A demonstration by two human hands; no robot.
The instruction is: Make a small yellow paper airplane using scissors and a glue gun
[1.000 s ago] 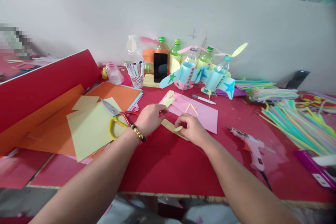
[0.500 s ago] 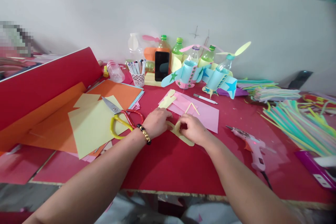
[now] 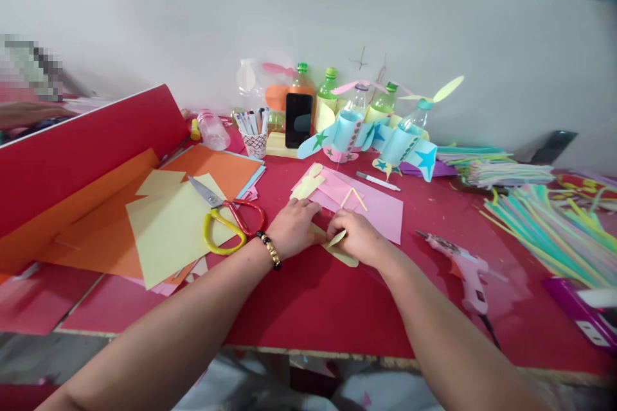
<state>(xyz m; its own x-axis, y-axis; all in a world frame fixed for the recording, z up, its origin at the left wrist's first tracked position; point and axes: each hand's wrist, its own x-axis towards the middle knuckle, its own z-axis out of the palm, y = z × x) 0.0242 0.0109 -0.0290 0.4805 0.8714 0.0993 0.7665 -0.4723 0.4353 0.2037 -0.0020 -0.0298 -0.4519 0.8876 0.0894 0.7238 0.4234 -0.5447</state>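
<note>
A pale yellow paper cutout (image 3: 344,258) with rounded ends lies low over the red tabletop, part of it bent upward. My right hand (image 3: 359,236) pinches the raised part, fingers curled. At the cutout's left end, my left hand (image 3: 293,228) is closed over it, a black and gold bead bracelet at the wrist; its fingertips are partly hidden. Just beyond my fingers are more yellow cutouts (image 3: 308,183) and a bent yellow strip (image 3: 353,196) on a pink sheet (image 3: 388,215). Scissors (image 3: 224,241) with red and yellow handles rest left of my left hand.
A pink glue gun (image 3: 457,260) lies on the right, near foam-like strips (image 3: 544,231) and a purple power strip (image 3: 578,314). Bottle planes (image 3: 349,131), a phone (image 3: 298,121) and a pen cup (image 3: 254,143) stand at the back. Orange paper (image 3: 96,225) covers the left.
My right hand has turned slightly and the paper flap at its fingers now tilts up to the right. My left hand has shifted slightly; the cutout stays between both hands.
</note>
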